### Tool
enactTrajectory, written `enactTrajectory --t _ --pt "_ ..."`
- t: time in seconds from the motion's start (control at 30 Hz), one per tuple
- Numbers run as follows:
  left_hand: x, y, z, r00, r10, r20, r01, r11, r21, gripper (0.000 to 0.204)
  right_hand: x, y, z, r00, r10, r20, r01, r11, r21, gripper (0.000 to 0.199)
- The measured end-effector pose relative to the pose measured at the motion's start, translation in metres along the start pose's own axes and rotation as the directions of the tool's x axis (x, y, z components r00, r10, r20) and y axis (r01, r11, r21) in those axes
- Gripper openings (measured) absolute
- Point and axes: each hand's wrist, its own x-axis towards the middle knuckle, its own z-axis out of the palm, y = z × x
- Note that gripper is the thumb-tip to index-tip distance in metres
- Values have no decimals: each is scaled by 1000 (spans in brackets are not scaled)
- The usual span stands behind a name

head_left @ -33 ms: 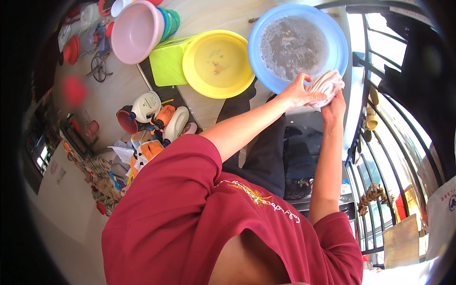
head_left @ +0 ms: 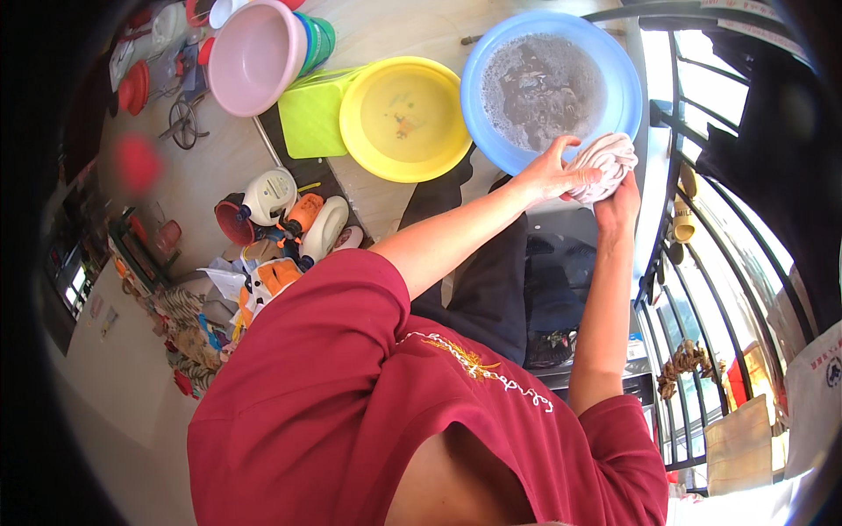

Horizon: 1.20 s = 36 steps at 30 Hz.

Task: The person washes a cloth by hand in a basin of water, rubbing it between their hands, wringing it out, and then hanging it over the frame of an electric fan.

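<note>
A pale pinkish-white wet-looking cloth (head_left: 607, 165) is twisted into a bundle between my hands, at the near right rim of the blue basin (head_left: 478, 131). My left hand (head_left: 551, 173) grips it from the left, thumb along its lower side and fingers bent above. From below, my right hand (head_left: 619, 207) is closed around its lower right part; the bundle hides some of those fingers. Grey, sudsy water (head_left: 544, 92) fills the blue basin.
Left of the blue basin stands a yellow basin (head_left: 351, 145) of cloudy water, beside a lime-green board-like item (head_left: 307, 127). A pink bucket (head_left: 250, 57) is at the upper left. Several bottles (head_left: 270, 195) stand left of my knees. Black railings (head_left: 702, 289) run along the right.
The cloth shows tighter, more spiralled folds than before and looks rounder. Both hands keep nearly the same place and hold on it.
</note>
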Motion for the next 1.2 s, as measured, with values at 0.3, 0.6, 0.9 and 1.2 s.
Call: enactTrajectory --t 0.3,0.6,0.9,1.2 --pt "-15 20 16 946 205 -252 -152 965 215 51 -91 -50 55 707 -621 339 364 -90 -927 30" --pt "-99 104 75 942 333 41 -299 887 -351 43 -198 -94 71 525 -559 642 730 -93 -677 28" --pt "-181 150 125 895 404 188 -165 693 -702 24 -268 -135 83 823 -300 482 469 837 -281 40" --pt "-234 184 144 702 672 235 -601 736 -311 24 -257 -156 46 698 -634 333 704 520 -484 48"
